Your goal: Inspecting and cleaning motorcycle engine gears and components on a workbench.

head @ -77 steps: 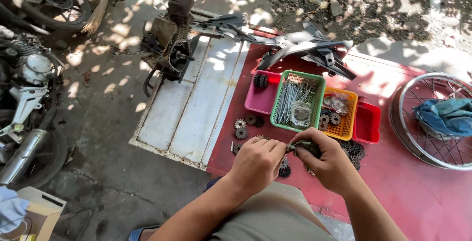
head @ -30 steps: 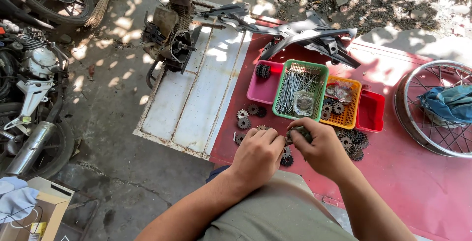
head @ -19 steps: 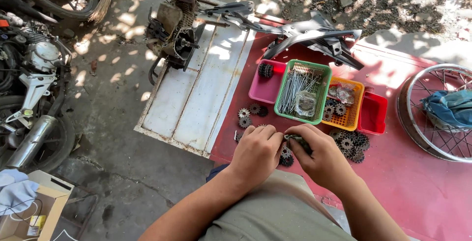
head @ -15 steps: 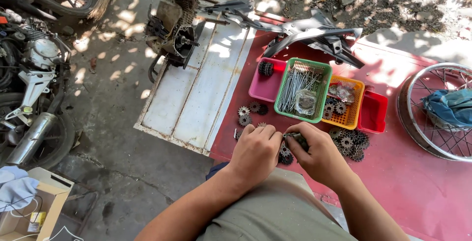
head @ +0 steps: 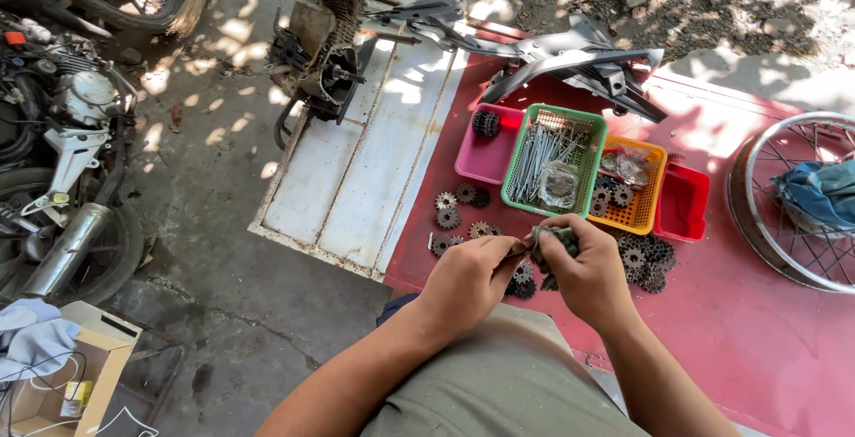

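Observation:
My right hand [head: 589,270] is shut on a small grey-green metal part [head: 554,239], held just above the red mat [head: 766,339]. My left hand [head: 467,278] pinches the same part from the left side, fingertips touching it. Several dark gears [head: 456,209] lie on the mat just beyond my hands, and more gears [head: 647,259] sit to the right of my right hand. A green basket [head: 553,161] with thin metal spokes stands behind the hands, between a pink tray [head: 487,147] and an orange basket [head: 631,184].
A red tray [head: 683,203] is at the right of the baskets. A spoked wheel rim [head: 795,201] with a blue cloth lies far right. A white metal panel [head: 356,161], an engine block [head: 322,45], black frame parts [head: 570,49], a motorcycle [head: 62,152] and a cardboard box [head: 53,375] surround.
Both hands stay together on the small part, turning it slightly. The view has shifted a little; the baskets and gears have not moved.

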